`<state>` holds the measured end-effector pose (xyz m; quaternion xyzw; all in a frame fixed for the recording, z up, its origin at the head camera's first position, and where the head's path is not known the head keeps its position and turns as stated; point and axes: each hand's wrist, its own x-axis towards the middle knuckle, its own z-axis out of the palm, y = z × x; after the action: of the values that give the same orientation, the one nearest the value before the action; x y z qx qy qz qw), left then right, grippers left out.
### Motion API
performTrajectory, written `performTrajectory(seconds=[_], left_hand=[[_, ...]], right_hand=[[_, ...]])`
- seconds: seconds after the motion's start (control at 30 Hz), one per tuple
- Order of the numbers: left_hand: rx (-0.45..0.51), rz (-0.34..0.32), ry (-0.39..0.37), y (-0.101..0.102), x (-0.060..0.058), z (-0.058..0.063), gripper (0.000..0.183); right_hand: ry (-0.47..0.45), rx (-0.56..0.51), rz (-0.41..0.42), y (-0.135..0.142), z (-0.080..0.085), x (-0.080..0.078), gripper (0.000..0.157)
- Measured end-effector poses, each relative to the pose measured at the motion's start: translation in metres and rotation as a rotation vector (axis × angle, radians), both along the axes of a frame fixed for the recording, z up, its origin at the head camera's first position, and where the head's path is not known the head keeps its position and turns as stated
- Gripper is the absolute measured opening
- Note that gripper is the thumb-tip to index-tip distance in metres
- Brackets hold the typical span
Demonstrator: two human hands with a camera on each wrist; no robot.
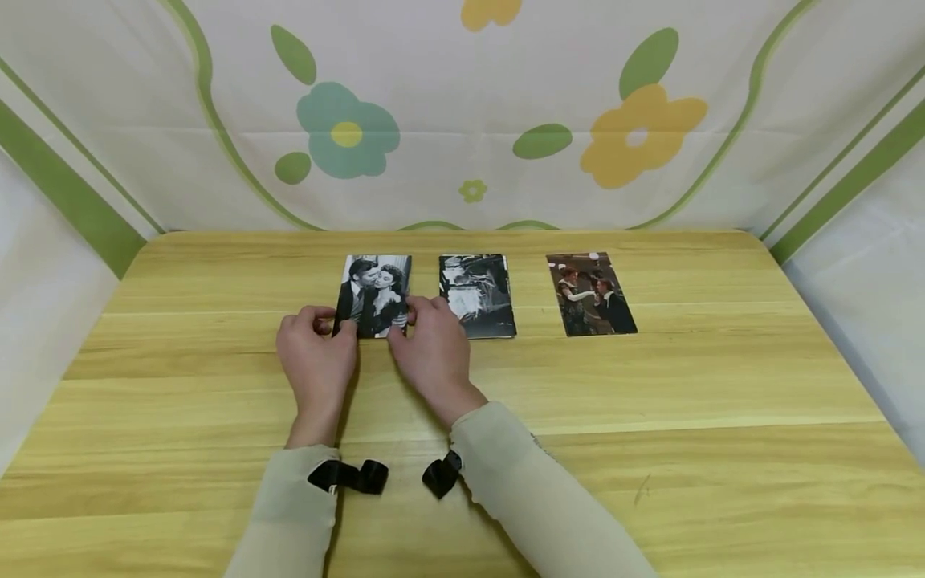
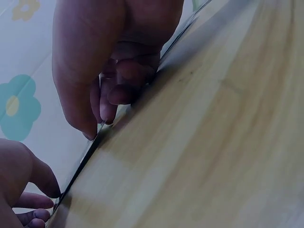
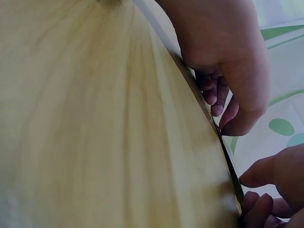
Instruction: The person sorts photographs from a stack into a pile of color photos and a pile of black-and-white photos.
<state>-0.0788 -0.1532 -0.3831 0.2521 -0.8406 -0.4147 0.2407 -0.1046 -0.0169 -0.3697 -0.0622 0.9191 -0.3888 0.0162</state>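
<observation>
A person's two hands frame a black-and-white photograph (image 1: 376, 289) of an embracing couple, lying at the left of a row of three near the far edge of a wooden table (image 1: 686, 466). The left hand (image 1: 318, 353) pinches the print's left side and near corner between thumb and fingers; the right hand (image 1: 433, 349) pinches the opposite corner, its thumb at the near edge and a finger along the right side. Both wrist views show the fingers drawn in narrow on the thin edge (whether it has left the wood is hard to tell).

Room is tightest on the right, where the right hand fills the near part of the gap and overlaps, from above, the corner of a darker photograph (image 1: 484, 305); contact there cannot be made out. A wider strip of planks separates that print from a colour photograph (image 1: 592, 295), its sides slanting, with broad wood beyond it. Behind the far edge rises a flowered cloth (image 1: 462, 88).
</observation>
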Motion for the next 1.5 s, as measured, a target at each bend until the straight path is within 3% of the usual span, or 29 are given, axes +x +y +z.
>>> performTrajectory(seconds=[0.37,0.9,1.07,1.23,1.4,1.5], left_hand=[[-0.007,-0.001,0.02,0.0,0.0,-0.002,0.026],[0.002,0.008,0.007,-0.001,0.001,0.0,0.025],[0.019,0.014,0.003,0.0,0.001,0.0,0.026],[0.056,0.028,0.006,0.002,0.001,0.002,0.029],[0.077,0.045,0.043,0.002,0.001,0.004,0.027],[0.084,0.049,0.08,0.005,0.001,0.003,0.024]], right_hand=[[0.007,0.06,0.015,-0.001,-0.002,0.0,0.049],[0.001,0.023,0.012,-0.001,-0.001,0.003,0.051],[-0.032,-0.039,0.02,0.003,0.0,0.005,0.053],[-0.094,-0.186,0.068,0.012,0.004,0.007,0.056],[-0.163,-0.357,0.098,0.03,0.009,0.009,0.055],[-0.142,-0.397,0.092,0.045,0.011,0.008,0.051]])
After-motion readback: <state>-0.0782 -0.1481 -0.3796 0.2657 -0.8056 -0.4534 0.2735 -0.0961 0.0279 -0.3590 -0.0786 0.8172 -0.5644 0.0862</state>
